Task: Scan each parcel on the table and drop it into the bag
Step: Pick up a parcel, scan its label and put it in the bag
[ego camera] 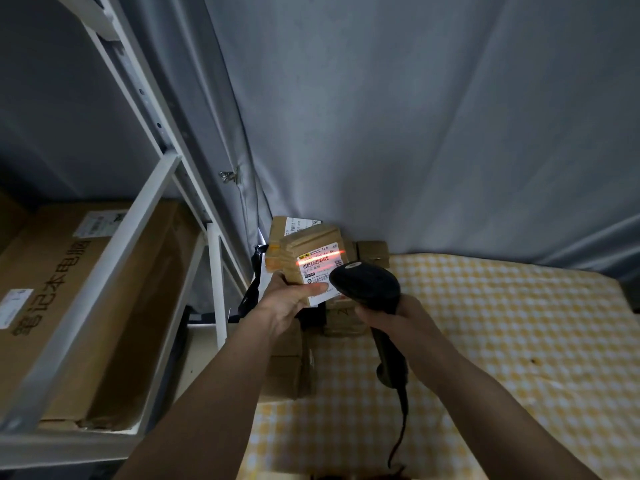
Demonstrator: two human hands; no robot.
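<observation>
With our left hand (289, 299) we hold a small brown cardboard parcel (313, 258) up above the far left corner of the table (519, 341), thumb lying across its white shipping label (320, 271). An orange-red scan line crosses the barcode at the label's top. Our right hand (398, 315) is wrapped around the handle of a black scanner (367, 284), its head just beside the label. More brown parcels (291, 362) sit stacked on the yellow checked cloth beneath.

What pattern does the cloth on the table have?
The tablecloth has a yellow and white check pattern, seen best in the head view.
</observation>
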